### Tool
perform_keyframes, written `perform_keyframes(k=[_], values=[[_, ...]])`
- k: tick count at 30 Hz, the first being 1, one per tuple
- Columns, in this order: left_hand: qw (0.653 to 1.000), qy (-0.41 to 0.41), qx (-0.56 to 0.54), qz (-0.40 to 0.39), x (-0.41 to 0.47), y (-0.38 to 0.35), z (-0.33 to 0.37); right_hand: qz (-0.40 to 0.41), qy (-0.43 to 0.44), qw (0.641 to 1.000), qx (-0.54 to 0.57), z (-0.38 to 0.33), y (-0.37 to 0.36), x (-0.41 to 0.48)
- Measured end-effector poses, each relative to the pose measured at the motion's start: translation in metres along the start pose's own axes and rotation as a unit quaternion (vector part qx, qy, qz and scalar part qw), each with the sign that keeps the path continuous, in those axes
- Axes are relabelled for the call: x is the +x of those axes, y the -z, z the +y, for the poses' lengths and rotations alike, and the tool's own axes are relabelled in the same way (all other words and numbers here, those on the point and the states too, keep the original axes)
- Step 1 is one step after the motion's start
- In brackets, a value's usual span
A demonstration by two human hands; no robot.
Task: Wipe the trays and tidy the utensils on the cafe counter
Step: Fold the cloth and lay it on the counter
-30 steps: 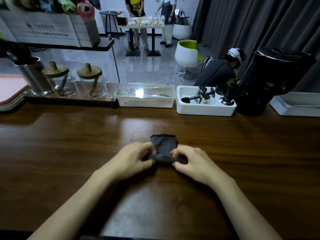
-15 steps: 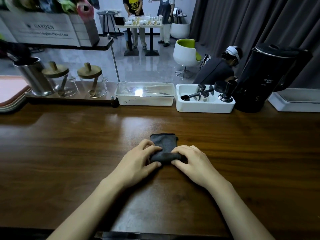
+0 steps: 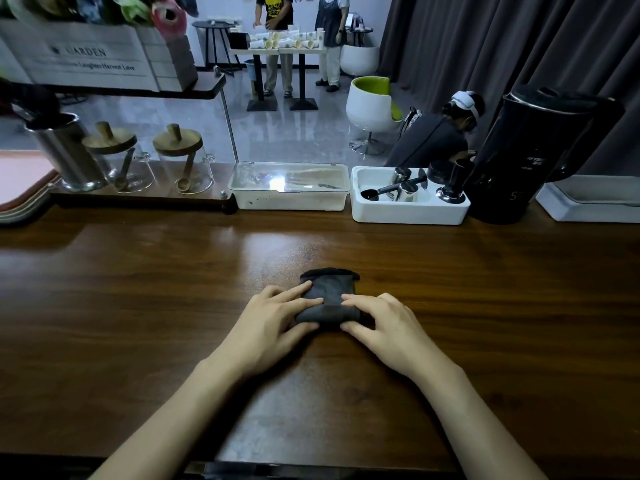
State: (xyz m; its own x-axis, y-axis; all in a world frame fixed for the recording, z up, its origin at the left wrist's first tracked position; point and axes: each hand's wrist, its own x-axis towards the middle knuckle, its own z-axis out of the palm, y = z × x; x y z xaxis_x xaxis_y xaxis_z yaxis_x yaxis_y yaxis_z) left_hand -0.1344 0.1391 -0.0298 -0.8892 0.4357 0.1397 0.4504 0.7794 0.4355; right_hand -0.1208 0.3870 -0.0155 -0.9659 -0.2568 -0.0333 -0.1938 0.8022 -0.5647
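Now pinching near fold of dark cloth (image 3: 329,289) with left hand (image 3: 270,323) and right hand (image 3: 384,323), fingers on top. Lying mid brown counter (image 3: 138,306), well apart from white utensil tray (image 3: 408,216) behind.

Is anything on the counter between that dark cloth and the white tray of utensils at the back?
Nothing visible does. The left hand and right hand hold the dark cloth, and only bare wooden counter lies between it and the white tray.
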Motion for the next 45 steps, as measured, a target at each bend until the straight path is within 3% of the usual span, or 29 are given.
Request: perform_keyframes(k=[4,8,12,18,23,27,30,38,45], values=[[0.995,0.031,-0.092,0.038,0.005,0.005,0.006,0.009,-0.017,0.999,0.031,0.000,0.010,0.003],[0.979,0.123,-0.150,0.065,0.015,0.006,0.014,0.051,-0.046,0.996,0.059,-0.003,0.011,0.010],[0.968,0.180,-0.169,0.050,0.024,0.005,0.019,0.085,-0.079,0.992,0.056,-0.009,0.008,0.020],[0.958,0.236,-0.132,0.098,0.033,-0.005,0.016,0.121,-0.104,0.986,0.041,-0.011,-0.002,0.028],[0.956,0.221,-0.150,0.119,0.034,-0.006,0.015,0.112,-0.073,0.991,0.030,-0.019,-0.004,0.022],[0.965,0.153,-0.132,0.164,0.030,-0.010,0.019,0.135,0.024,0.991,-0.007,-0.018,-0.006,0.019],[0.976,0.118,-0.082,0.163,0.027,-0.013,0.021,0.089,0.082,0.992,-0.039,-0.016,-0.007,0.019],[0.995,0.069,-0.032,0.069,0.015,-0.005,0.011,0.009,0.040,0.998,-0.039,-0.014,0.000,0.013],[0.997,0.052,-0.021,0.062,0.011,-0.007,0.004,0.006,0.046,0.998,-0.032,-0.013,-0.006,0.011]])
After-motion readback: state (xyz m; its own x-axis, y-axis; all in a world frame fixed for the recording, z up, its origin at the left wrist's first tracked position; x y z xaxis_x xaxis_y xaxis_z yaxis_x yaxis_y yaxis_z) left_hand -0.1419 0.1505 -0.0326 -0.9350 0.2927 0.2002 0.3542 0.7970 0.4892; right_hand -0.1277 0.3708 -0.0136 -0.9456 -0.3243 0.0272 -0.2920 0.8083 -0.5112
